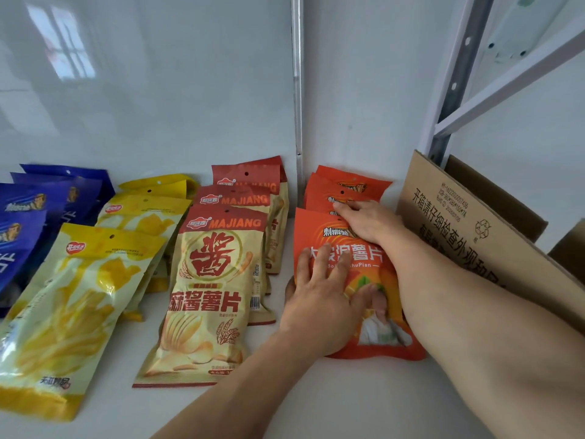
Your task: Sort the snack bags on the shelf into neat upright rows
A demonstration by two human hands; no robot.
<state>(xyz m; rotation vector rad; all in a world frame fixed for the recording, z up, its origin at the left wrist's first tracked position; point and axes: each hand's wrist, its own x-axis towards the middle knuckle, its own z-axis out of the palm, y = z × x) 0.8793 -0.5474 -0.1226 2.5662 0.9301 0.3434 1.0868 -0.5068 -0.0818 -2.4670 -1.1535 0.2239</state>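
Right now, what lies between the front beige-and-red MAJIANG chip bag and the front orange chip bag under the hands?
Head view: only a bare strip of white shelf separates the front MAJIANG bag from the front orange bag; the left hand overlaps its orange side.

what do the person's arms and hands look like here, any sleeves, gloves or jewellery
Both arms are bare from the frame edge to the wrist: no sleeves show. The left hand and right hand wear no gloves, and no rings, watch or bracelet can be seen on the fingers or wrists that show. The fingernails look short and unpainted. No markings or tattoos are visible on either forearm.
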